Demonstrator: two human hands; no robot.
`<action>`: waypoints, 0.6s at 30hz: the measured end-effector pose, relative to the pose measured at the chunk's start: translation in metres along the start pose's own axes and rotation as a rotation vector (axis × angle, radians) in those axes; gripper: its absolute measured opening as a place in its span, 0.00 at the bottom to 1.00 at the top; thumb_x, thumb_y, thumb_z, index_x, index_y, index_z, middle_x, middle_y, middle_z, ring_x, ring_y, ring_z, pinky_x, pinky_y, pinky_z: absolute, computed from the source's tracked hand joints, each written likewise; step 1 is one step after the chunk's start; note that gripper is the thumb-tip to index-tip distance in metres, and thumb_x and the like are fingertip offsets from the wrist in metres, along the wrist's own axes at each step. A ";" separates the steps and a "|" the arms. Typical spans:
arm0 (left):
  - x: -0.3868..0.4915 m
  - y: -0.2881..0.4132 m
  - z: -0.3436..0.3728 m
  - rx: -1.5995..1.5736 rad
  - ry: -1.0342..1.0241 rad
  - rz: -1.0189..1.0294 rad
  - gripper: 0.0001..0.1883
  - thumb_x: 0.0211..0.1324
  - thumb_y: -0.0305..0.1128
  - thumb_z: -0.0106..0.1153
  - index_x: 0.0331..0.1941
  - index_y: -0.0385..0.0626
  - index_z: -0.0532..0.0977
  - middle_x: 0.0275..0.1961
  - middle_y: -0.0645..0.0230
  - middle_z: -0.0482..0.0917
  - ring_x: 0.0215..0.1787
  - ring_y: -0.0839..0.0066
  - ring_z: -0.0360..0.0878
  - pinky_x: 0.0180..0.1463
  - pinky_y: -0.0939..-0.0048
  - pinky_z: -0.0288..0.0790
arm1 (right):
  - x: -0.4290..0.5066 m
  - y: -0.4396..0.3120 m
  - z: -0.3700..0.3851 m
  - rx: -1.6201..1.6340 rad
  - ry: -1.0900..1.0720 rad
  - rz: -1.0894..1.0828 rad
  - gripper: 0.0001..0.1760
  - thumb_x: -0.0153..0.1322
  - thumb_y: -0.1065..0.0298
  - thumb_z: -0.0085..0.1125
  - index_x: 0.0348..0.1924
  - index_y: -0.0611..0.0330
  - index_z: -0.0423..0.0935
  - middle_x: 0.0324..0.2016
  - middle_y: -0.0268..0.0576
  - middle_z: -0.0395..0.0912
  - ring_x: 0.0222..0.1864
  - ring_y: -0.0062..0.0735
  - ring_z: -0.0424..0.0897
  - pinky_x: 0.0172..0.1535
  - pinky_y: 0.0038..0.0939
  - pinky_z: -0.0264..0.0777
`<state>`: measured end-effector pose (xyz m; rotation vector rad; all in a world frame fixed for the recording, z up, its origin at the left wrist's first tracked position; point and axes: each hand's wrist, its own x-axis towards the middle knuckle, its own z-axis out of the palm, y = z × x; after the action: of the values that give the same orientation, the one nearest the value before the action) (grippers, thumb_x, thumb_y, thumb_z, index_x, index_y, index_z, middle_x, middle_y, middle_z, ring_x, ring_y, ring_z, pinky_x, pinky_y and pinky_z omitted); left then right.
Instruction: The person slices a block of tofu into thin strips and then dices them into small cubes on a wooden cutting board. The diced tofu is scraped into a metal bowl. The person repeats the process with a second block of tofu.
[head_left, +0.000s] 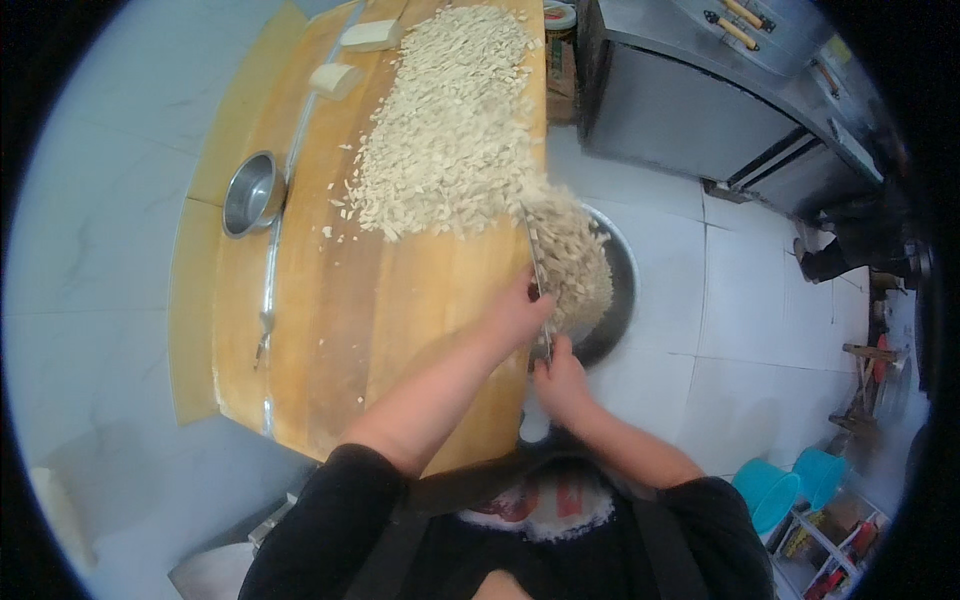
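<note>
A broad heap of small, flat, pale cut pieces, apparently dough (450, 127), covers the far part of the wooden table (435, 285). At the table's right edge, a thin flat blade (535, 247) is seen nearly edge-on. My left hand (525, 307) grips it along its length, and my right hand (559, 379) holds its near end. Just right of the blade, a blurred mass of pieces is dropping over the edge into a round metal basin (626, 262). The basin's left side is hidden by the pieces and the table.
A pale block (371, 35) and a short pale roll (335, 79) lie at the table's far left. Nearer are a steel bowl (253, 195) and a small utensil (264, 330). Steel cabinets (690, 105), another person's leg (825, 259) and teal buckets (765, 495) are on the right.
</note>
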<state>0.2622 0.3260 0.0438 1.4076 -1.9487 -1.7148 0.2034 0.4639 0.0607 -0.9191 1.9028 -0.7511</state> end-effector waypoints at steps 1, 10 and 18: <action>-0.001 -0.002 0.002 0.029 -0.032 0.012 0.29 0.52 0.31 0.56 0.60 0.41 0.66 0.43 0.60 0.81 0.41 0.74 0.80 0.46 0.72 0.73 | -0.003 0.001 0.001 -0.026 0.015 -0.011 0.24 0.69 0.69 0.47 0.56 0.67 0.57 0.34 0.69 0.77 0.39 0.68 0.77 0.43 0.56 0.69; -0.043 -0.085 -0.110 -0.303 0.559 -0.078 0.29 0.53 0.30 0.55 0.61 0.40 0.63 0.45 0.60 0.79 0.41 0.71 0.78 0.45 0.69 0.72 | 0.052 -0.040 0.092 -0.058 -0.406 -0.335 0.21 0.68 0.68 0.50 0.52 0.66 0.62 0.36 0.69 0.75 0.41 0.64 0.77 0.45 0.53 0.70; 0.004 -0.125 -0.263 -0.112 0.736 -0.175 0.28 0.55 0.34 0.54 0.61 0.40 0.68 0.40 0.60 0.80 0.39 0.72 0.78 0.43 0.69 0.71 | 0.137 -0.145 0.197 0.078 -0.536 -0.317 0.13 0.67 0.72 0.48 0.42 0.70 0.62 0.34 0.68 0.76 0.41 0.64 0.77 0.44 0.51 0.70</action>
<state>0.5012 0.1612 0.0183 1.8552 -1.3367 -1.0884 0.3745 0.2442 0.0272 -1.2452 1.2693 -0.6695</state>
